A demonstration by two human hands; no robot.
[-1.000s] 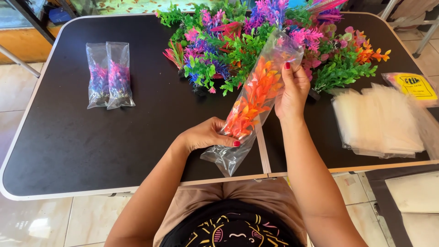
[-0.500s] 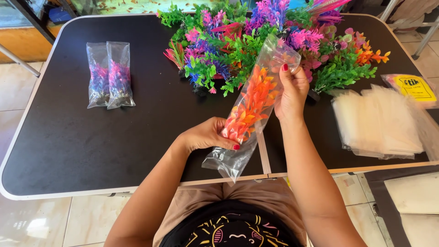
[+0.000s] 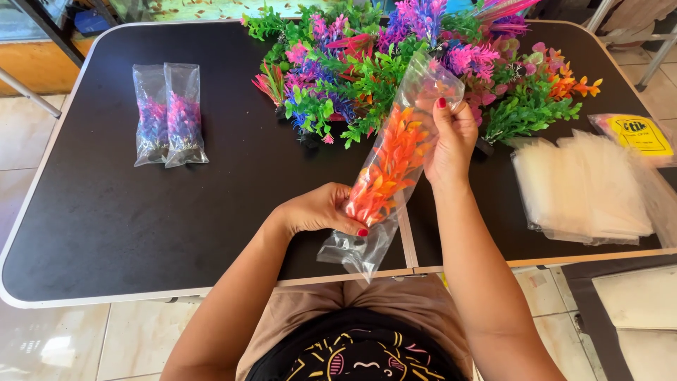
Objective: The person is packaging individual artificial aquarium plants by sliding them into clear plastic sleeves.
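Head view, looking down at my own two hands over a dark surface [image 3: 141, 226]. In the middle of the frame I hold a clear plastic bag [image 3: 395, 162] slanted from lower left to upper right, with an orange artificial plant [image 3: 384, 169] inside it. My left hand [image 3: 321, 209] has its grip closed around the lower part of the bag, thumb on top near the plant's base, while the bag's bottom end hangs past the near edge of the surface. My right hand [image 3: 448, 137] has its grip pinched on the bag's upper, open end, fingers curled over the plastic.

Behind the bag, along the top centre of the frame, lies a heap of artificial plants [image 3: 338, 77] in green, pink, purple and orange. At upper left, two filled bags [image 3: 169, 116] lie side by side, touching. At right, a stack of empty clear bags [image 3: 585, 187] rests near the surface's edge, with a yellow-labelled packet [image 3: 635, 134] just above it.
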